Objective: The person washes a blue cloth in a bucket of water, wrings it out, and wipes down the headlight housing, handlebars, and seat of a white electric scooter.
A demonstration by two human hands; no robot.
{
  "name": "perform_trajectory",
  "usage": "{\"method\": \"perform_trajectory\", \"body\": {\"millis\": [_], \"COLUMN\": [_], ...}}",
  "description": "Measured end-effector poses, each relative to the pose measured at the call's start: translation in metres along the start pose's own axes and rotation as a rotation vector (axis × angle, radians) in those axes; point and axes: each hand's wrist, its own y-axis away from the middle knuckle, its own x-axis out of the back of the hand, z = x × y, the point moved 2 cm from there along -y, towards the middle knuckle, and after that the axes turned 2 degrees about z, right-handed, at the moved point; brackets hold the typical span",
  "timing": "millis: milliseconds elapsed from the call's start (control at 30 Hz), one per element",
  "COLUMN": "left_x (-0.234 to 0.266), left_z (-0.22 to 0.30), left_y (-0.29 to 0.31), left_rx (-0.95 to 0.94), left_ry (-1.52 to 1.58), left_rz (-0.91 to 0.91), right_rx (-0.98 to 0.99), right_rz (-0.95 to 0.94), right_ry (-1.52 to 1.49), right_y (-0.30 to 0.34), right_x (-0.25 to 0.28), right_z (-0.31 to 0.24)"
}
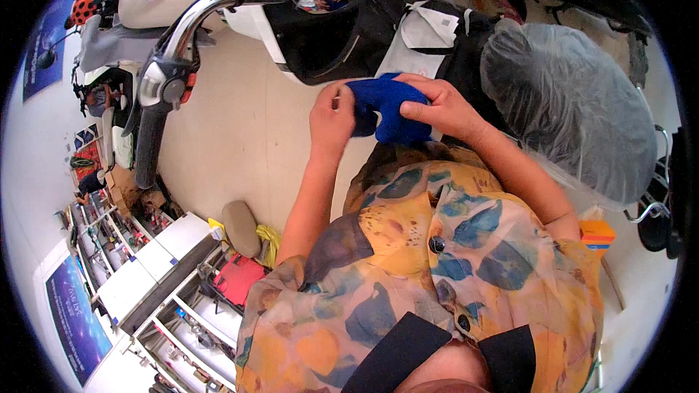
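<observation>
Head view showed the person's two bare hands raised in front of the chest, both gripping a blue cloth [388, 109] between them. The left hand [332, 118] was closed on the cloth's left edge, thumb on top and fingers curled under. The right hand [442, 108] was closed on its right side, pinching the fabric between thumb and fingers. The cloth was bunched and folded, hanging a little below the hands, just above the patterned orange and blue shirt [429, 262]. Beyond the hands stood a scooter [320, 36] with a chrome handlebar [196, 18] and black grip [149, 142]. A seat wrapped in clear plastic [575, 109] lay just beside the right forearm. White shelves [156, 276] stood at lower left.
</observation>
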Motion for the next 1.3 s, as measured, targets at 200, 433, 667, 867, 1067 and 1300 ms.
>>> {"method": "perform_trajectory", "body": {"millis": [200, 433, 667, 867, 1067, 1300], "left_x": [0.116, 0.199, 0.204, 0.211, 0.182, 0.158], "left_z": [0.091, 0.115, 0.105, 0.107, 0.140, 0.223], "left_y": [0.038, -0.001, -0.004, -0.006, 0.046, 0.081], "left_rx": [-0.976, -1.003, -0.849, -0.895, -0.864, -0.566], "left_ry": [-0.732, -1.159, -1.238, -1.186, -0.093, 0.538], "left_rz": [0.476, 0.771, 0.745, 0.715, 0.453, -0.770], "right_rx": [-0.436, -0.132, -0.027, -0.271, -0.488, -0.572], "right_rz": [0.257, 0.423, 0.585, 0.230, 0.165, 0.586], "right_ry": [-0.465, 0.233, 0.862, 0.820, 0.390, 0.331], "right_y": [-0.021, -0.101, -0.154, -0.114, 0.001, 0.160], "right_x": [-0.020, -0.013, -0.028, -0.040, -0.001, 0.047], "right_z": [0.042, 0.106, 0.133, 0.172, 0.126, 0.066]}}
